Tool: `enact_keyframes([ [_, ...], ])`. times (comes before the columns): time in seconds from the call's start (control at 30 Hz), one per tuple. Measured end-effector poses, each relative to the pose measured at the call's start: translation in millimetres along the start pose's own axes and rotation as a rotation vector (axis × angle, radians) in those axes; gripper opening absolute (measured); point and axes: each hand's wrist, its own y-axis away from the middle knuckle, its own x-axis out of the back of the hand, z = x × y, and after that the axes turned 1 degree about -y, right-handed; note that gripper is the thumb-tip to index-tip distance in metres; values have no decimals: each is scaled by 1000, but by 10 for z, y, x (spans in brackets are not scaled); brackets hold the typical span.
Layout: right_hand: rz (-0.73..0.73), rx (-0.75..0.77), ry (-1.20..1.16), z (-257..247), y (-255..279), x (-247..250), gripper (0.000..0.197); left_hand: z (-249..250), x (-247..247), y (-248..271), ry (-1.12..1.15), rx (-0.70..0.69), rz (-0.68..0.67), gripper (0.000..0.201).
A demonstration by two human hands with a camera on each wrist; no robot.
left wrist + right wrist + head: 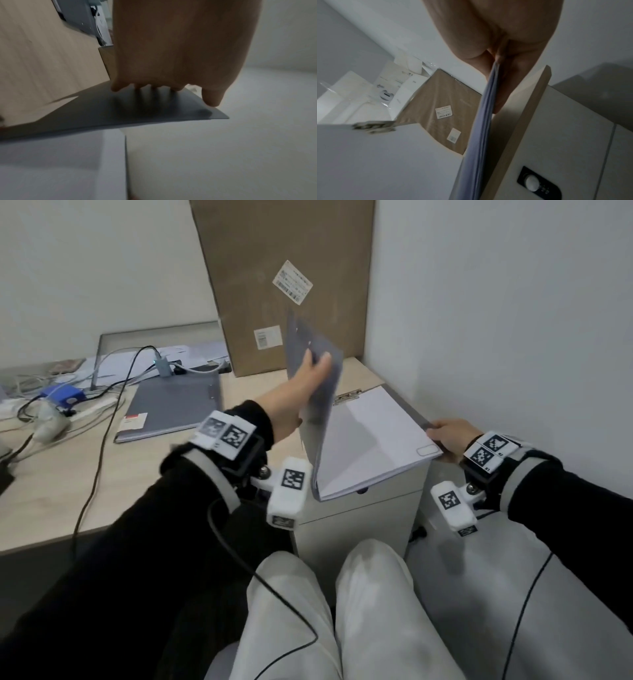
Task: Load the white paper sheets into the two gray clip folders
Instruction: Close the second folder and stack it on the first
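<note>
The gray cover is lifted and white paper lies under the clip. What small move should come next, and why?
Probably the left hand should lower the raised gray folder cover onto the white paper sheets. They already lie under the metal clip, and the right hand pinches the folder's right edge, steadying it.

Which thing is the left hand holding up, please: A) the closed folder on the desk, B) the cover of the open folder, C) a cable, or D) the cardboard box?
B: the left hand holds the raised gray cover above the white sheets.
</note>
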Motion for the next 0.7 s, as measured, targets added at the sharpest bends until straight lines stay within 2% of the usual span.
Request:
enact_keyframes([
  [0.13,-75,1,-265,-82,37,3,26,-267,-313,-234,-201,28,7,99],
  [0.23,-153,15,-401,-125,103,30,19,-514,-389,-356,-402,164,2,95],
  [0.3,-192,5,-464,-128,119,41,21,-660,-415,-363,-514,244,16,105],
  [0.4,-251,-104,-541,-67,73,83,49,-938,-381,-474,-415,316,110,125],
  [0.43,-258,-129,-496,-40,55,77,45,-1011,-354,-518,-327,321,153,129],
  [0.47,-246,-137,-424,-23,56,55,34,-1004,-334,-503,-241,326,191,128],
  [0.5,-216,-140,-354,0,46,28,25,-980,-317,-478,-173,330,227,114],
  [0.57,-169,-131,-264,34,20,-29,24,-936,-275,-456,-92,362,289,78],
  [0.6,-163,-117,-232,42,28,-56,23,-933,-237,-462,-59,383,310,69],
  [0.7,-150,-102,-160,55,26,-102,23,-954,-140,-501,99,411,316,64],
])
